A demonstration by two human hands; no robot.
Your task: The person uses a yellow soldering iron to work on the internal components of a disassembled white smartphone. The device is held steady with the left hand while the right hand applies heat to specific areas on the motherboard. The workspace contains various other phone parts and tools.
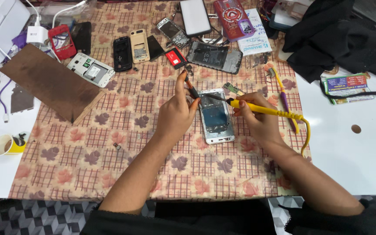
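An opened white phone [216,117] lies face-up on a leaf-patterned cloth [109,148], its insides showing. My left hand [177,111] pinches dark tweezers [191,89] whose tips reach the phone's top edge. My right hand [257,119] grips a yellow soldering iron [262,109]; its dark tip points left onto the phone's upper part, close to the tweezers. The iron's yellow cord [305,130] loops down to the right.
Several dismantled phones and back covers [131,48] lie across the cloth's far side. A brown board [51,82] sits at left, a small yellow cup [7,144] at the left edge, black fabric [336,35] at top right, a purple-yellow tool [283,98] beside my right hand.
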